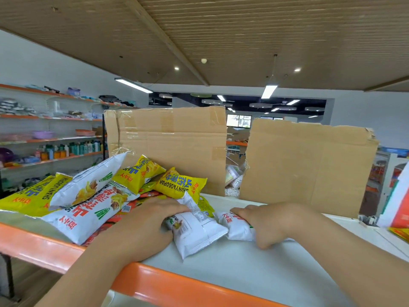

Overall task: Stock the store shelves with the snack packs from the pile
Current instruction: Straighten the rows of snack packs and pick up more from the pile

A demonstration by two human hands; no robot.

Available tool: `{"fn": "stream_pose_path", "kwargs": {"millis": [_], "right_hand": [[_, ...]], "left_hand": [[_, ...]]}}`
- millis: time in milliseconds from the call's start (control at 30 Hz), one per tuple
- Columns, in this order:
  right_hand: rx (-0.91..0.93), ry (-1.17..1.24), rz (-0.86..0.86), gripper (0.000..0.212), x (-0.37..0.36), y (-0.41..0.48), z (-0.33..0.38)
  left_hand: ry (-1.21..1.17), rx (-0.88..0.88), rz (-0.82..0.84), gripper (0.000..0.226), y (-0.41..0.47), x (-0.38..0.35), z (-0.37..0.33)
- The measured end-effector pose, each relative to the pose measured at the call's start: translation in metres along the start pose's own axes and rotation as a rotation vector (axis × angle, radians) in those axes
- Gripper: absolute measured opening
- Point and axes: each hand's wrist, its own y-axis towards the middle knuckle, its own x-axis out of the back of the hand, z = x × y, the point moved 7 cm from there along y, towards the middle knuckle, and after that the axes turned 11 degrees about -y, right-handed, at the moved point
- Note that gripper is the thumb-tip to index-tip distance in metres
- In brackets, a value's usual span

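A pile of yellow and white snack packs lies on the left of a white shelf top with an orange front edge. My left hand rests palm down on a white snack pack at the pile's right end, fingers curled over its top. My right hand grips a second, smaller white pack lying just right of the first. Both packs lie flat on the shelf surface. A yellow pack leans against the cardboard behind them.
Two upright cardboard sheets stand along the back of the shelf top with a gap between them. Bare white surface lies in front of my hands. Stocked wall shelves run at the left. A red and white pack sits at far right.
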Motion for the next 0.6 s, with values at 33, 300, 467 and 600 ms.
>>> {"fn": "stream_pose_path", "kwargs": {"millis": [33, 300, 467, 600], "right_hand": [[0.004, 0.035, -0.031, 0.084, 0.001, -0.001, -0.001], [-0.02, 0.235, -0.061, 0.039, -0.004, 0.001, -0.033], [-0.089, 0.245, -0.022, 0.041, -0.013, 0.0, -0.052], [-0.107, 0.241, -0.033, 0.031, -0.017, 0.003, -0.061]], "left_hand": [[0.0, -0.013, -0.011, 0.058, 0.0, 0.001, -0.002], [0.119, -0.233, -0.042, 0.035, 0.019, 0.007, -0.025], [-0.307, -0.109, 0.07, 0.032, 0.056, 0.018, -0.043], [-0.438, 0.104, 0.313, 0.026, 0.089, 0.004, -0.037]]}}
